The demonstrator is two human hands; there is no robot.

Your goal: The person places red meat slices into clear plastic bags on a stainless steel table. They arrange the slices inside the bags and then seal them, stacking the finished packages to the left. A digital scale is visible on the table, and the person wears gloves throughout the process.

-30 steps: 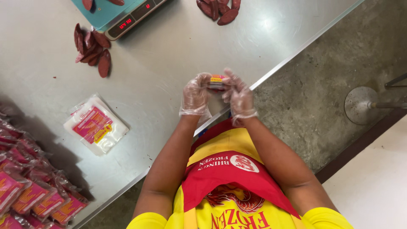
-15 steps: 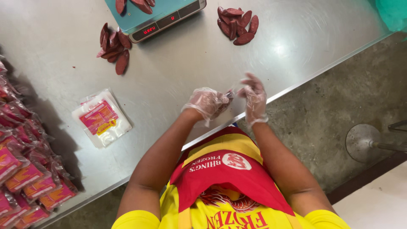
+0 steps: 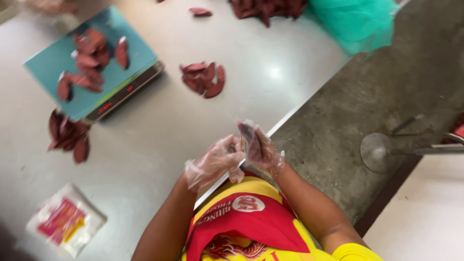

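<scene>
Both gloved hands raised over the worktop (image 3: 159,140) edge. Left hand (image 3: 215,162) and right hand (image 3: 258,147) pinch one small packet (image 3: 243,143) between them, fingers closed on it; its contents are too blurred to tell. A second ago the packet lay flat between the palms; now it is turned on edge. Scale (image 3: 92,65) with red slices well ahead-left of the left hand; loose slices (image 3: 205,79) ahead; sealed pouch (image 3: 65,224) far left.

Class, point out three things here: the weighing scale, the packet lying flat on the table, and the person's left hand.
weighing scale (image 3: 104,72), head view, bare patch of its teal platform.
packet (image 3: 65,224), head view, middle of its pink label.
left hand (image 3: 212,164), head view, back of the gloved hand.
</scene>
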